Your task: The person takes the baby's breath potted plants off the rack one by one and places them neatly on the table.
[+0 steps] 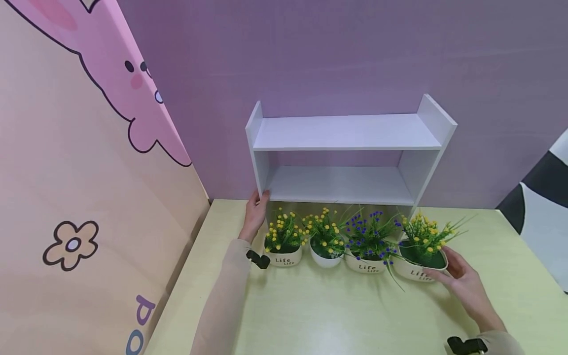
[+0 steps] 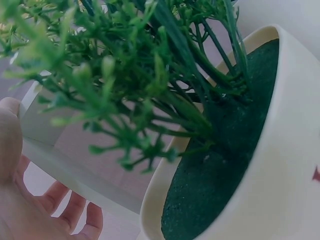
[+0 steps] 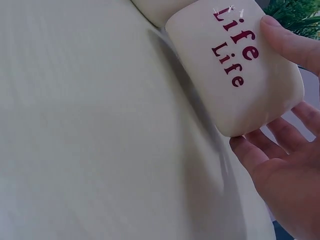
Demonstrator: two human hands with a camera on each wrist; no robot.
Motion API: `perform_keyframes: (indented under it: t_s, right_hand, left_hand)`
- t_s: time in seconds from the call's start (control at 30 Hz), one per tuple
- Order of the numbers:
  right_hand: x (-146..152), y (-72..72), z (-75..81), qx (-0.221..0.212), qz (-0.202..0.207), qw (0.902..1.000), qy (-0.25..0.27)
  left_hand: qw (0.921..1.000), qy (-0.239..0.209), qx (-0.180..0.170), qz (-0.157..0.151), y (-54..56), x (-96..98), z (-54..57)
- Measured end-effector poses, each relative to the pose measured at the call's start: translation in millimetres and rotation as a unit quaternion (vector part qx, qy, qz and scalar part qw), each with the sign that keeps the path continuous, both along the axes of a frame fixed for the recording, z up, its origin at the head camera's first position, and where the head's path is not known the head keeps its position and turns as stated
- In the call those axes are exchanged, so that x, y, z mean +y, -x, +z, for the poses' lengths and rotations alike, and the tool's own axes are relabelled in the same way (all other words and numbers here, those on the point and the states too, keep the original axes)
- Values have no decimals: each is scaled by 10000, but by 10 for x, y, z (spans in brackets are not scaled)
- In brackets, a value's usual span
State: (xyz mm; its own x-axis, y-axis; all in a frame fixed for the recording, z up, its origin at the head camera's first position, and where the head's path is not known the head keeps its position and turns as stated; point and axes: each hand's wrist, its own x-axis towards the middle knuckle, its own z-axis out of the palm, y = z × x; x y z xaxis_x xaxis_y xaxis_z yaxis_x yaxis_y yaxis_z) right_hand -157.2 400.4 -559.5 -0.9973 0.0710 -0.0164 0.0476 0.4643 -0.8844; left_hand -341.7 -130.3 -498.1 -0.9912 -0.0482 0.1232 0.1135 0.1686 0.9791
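Note:
My left hand (image 1: 255,215) grips the lower left side panel of a white two-tier shelf (image 1: 341,186), with the thumb on the inner side. In the left wrist view, the fingers (image 2: 70,206) curl around the panel's edge, behind a nearby pot (image 2: 295,115). At the right end of the row, my right hand (image 1: 465,285) holds a white "Life" pot (image 1: 410,270) with yellow flowers (image 1: 426,230). Its thumb (image 3: 290,42) presses the pot's front face and the fingertips support the rounded end and underside.
Left of the held pot stand a pot with blue flowers (image 1: 366,265), a rounder pot with yellow flowers (image 1: 326,259) and another yellow-flowered pot (image 1: 284,259). All are in front of the shelf on a pale table (image 1: 319,315). A purple wall (image 1: 337,54) rises behind.

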Motion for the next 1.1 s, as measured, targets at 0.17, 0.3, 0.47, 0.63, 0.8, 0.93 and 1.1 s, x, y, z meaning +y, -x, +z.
perform_keyframes:
  t_s: [0.17, 0.3, 0.47, 0.63, 0.8, 0.93, 1.1]
  right_hand:
    - [-34, 1, -36, -48, -23, 10000, 62]
    - [-47, 2, -52, -27, -26, 10000, 85]
    - [-59, 3, -63, 40, -6, 10000, 73]
    - [-53, 6, -84, 55, 15, 10000, 81]
    - [-38, 2, -90, -75, 16, 10000, 55]
    - [-40, 13, -74, -119, 63, 9999, 52]
    - [-46, 30, -52, -152, 137, 9997, 95]
  left_hand:
    - [10000, 1, 6, 25, 17, -1, -13]
    - [10000, -30, 27, 39, 17, -1, 0]
    - [10000, -41, 17, 49, 9, 1, 13]
    - [10000, -24, -10, 16, 5, 7, -7]
    - [10000, 20, -20, 19, 10, 19, -40]
    - [10000, 5, 1, 39, 13, 16, -44]
    - [10000, -80, 8, -11, 8, 9, -25]
